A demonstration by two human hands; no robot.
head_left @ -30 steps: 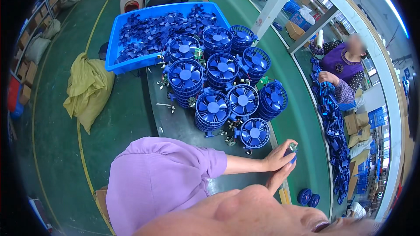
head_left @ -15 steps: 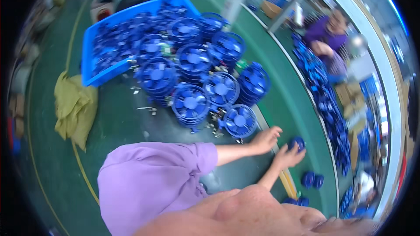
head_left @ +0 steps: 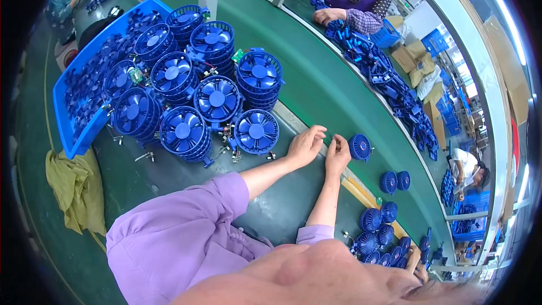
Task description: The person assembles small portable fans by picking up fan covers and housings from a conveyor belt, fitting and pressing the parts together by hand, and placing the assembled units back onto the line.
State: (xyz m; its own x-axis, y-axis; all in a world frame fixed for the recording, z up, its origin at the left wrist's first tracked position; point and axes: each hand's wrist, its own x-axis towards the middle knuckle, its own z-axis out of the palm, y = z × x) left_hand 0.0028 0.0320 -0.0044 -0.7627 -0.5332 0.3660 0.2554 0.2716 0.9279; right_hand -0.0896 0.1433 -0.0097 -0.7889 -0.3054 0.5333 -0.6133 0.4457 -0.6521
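Both of my hands are near each other at the table edge beside the green belt. My left hand (head_left: 306, 147) has loosely bent fingers, apart, pointing right toward the other hand; nothing shows in them. Close beside it, my right hand (head_left: 338, 157) has its fingers raised and slightly apart, also with nothing visible in them. Just right of it a round blue fan (head_left: 360, 147) lies on the belt, not touched. Left of my hands stand several stacks of blue fan housings with blades; the nearest fan (head_left: 256, 131) is close to my left wrist.
A blue tray (head_left: 72, 147) of fan blades stands at the far left, near a yellow-green sack (head_left: 76, 192). More round fans (head_left: 388, 182) lie along the belt (head_left: 322, 96). Across it, a person in purple (head_left: 367, 0) sits by a heap of blue parts (head_left: 372, 68). Metal posts frame the belt.
My right hand has come off the round fan and drawn back left, close to my left hand. The fan now lies free on the belt. The whole view has shifted.
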